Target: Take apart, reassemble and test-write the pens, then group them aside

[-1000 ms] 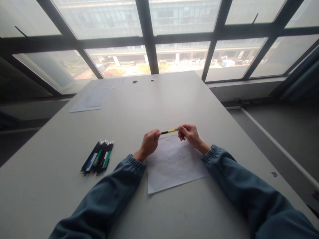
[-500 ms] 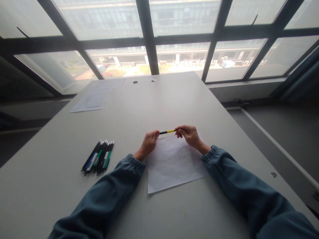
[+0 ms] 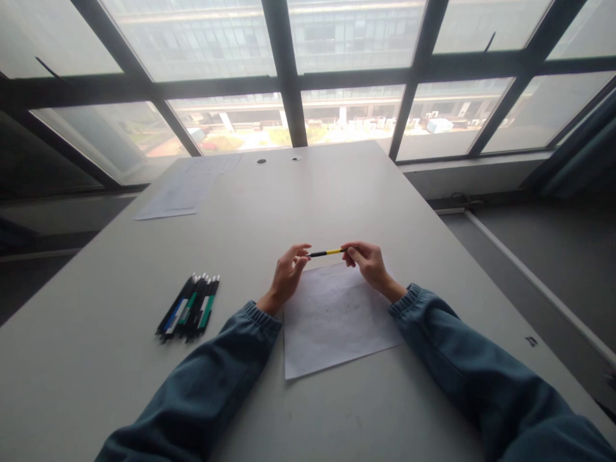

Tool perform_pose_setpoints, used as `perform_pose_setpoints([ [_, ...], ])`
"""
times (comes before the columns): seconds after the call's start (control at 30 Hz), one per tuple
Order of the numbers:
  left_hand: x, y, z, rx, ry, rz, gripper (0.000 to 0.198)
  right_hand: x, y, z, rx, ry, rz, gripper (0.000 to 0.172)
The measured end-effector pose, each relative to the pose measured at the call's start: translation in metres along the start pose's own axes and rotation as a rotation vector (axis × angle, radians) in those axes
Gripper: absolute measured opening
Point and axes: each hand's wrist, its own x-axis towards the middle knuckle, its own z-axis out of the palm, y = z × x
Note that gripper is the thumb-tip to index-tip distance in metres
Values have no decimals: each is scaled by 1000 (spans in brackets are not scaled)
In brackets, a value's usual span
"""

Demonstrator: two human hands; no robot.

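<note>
A black and yellow pen lies almost level in the air over the far edge of a white paper sheet. My right hand pinches its right end between thumb and fingers. At the other end, my left hand has thumb and fingers parted, with the pen's tip close to the fingertips; whether they touch is hard to tell. Left of my left arm, several pens with black, green, blue and white parts lie side by side.
The white table reaches to the windows. Printed papers lie at its far left, near two round holes. A small dark object sits near the right edge.
My left hand has loosened its closed grip on the pen, and its fingers have spread. The pen and my right hand have shifted very slightly right.
</note>
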Motion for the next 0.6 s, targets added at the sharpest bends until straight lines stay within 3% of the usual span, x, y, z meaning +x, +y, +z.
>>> perform_pose_setpoints([
  [0.1, 1, 0, 0, 45, 92, 85, 41, 1, -2, -2, -3, 33, 7, 28],
  [0.23, 1, 6, 1, 88, 122, 158, 18, 1, -5, -1, 1, 34, 12, 26],
  [0.4, 2, 8, 1, 67, 106, 151, 18, 0, -6, -1, 1, 33, 20, 26],
  [0.6, 1, 4, 0, 54, 30, 107, 37, -1, -6, -2, 0, 28, 15, 25],
])
